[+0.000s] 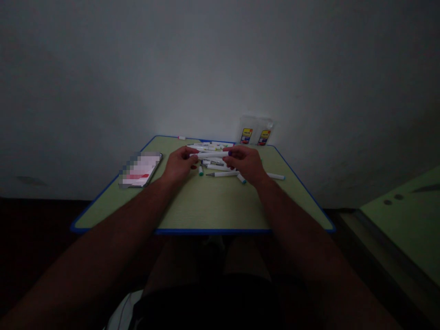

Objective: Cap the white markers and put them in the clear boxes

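Between my two hands a white marker point(213, 155) with a purple end lies level, a little above the pile. The fingers of my left hand point(179, 164) pinch its left end. At its purple right end, my right hand point(246, 161) is closed on it. Beneath and behind it are several white markers point(220, 167) in a loose heap, some uncapped. An uncapped marker point(222, 174) points its dark tip left, close under my right hand. One green-ended cap point(200, 171) stands near my left fingers, and a blue-ended cap point(242, 178) lies below my right hand.
The light table point(213, 211) has a blue edge. A phone point(141, 169) lies on its left side. Two clear plastic cases point(255, 130) with yellow labels stand at the back against the wall. A pink-ended cap point(182, 137) lies at the back left, a blue-ended marker point(277, 176) at right.
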The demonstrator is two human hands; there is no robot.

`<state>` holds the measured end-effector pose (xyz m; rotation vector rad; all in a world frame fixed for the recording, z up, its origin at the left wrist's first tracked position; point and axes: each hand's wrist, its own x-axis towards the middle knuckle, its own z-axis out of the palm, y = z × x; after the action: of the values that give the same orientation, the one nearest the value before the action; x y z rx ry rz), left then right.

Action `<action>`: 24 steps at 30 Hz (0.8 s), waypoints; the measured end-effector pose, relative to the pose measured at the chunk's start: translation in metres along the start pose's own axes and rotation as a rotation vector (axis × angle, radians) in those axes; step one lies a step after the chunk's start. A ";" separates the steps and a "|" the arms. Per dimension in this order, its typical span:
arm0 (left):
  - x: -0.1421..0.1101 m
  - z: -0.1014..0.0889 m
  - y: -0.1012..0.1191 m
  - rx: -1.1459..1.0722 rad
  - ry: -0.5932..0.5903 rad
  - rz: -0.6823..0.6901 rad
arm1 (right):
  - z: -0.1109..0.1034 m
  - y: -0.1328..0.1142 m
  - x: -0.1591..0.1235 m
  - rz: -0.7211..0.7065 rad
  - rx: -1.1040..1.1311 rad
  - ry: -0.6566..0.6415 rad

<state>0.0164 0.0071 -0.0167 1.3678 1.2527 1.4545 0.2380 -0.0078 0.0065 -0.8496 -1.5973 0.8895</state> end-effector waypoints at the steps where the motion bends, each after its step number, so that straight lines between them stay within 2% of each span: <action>1: 0.000 0.000 0.001 0.002 0.004 -0.009 | 0.000 0.000 0.000 -0.001 -0.001 0.001; 8: 0.001 -0.003 0.004 -0.075 0.047 -0.017 | -0.007 0.007 0.004 0.046 -0.078 0.114; 15: -0.003 -0.001 0.012 -0.218 0.020 -0.069 | -0.014 0.012 0.009 0.219 -0.081 0.168; 24: -0.003 -0.001 0.014 -0.190 0.026 -0.054 | -0.017 0.008 0.009 0.237 -0.042 0.188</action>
<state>0.0171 0.0006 -0.0037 1.1837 1.1272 1.5169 0.2537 0.0056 0.0057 -1.1354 -1.3749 0.9139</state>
